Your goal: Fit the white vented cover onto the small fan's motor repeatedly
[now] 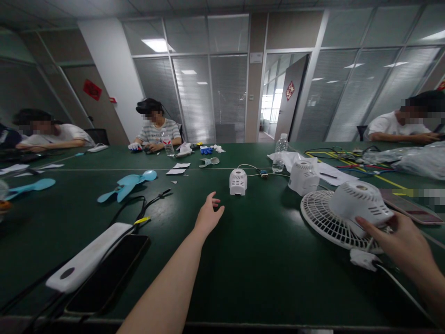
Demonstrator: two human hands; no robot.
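Note:
My right hand [403, 236] grips the lower edge of a white fan motor housing [359, 202], its thumb along the near side. A round white fan grille [320, 215] lies partly under that housing. My left hand [209, 215] hangs over the table, fingers apart and slightly curled, holding nothing. Just beyond it stands a smaller-looking white motor housing [238, 183], apart from the fingers. Another white motor housing [303, 178] is behind the grille, a thin wire and a small circuit board [263, 174] to its left. A white plug-like piece [363, 259] on a cable sits below the grille.
A white power bank [90, 255] and a black phone [109, 273] lie front left among black cables. Blue fan blades [127, 185] are farther back. Two water bottles, papers [335, 171] and plastic bags [422, 160] occupy the far side. Several people sit around the table.

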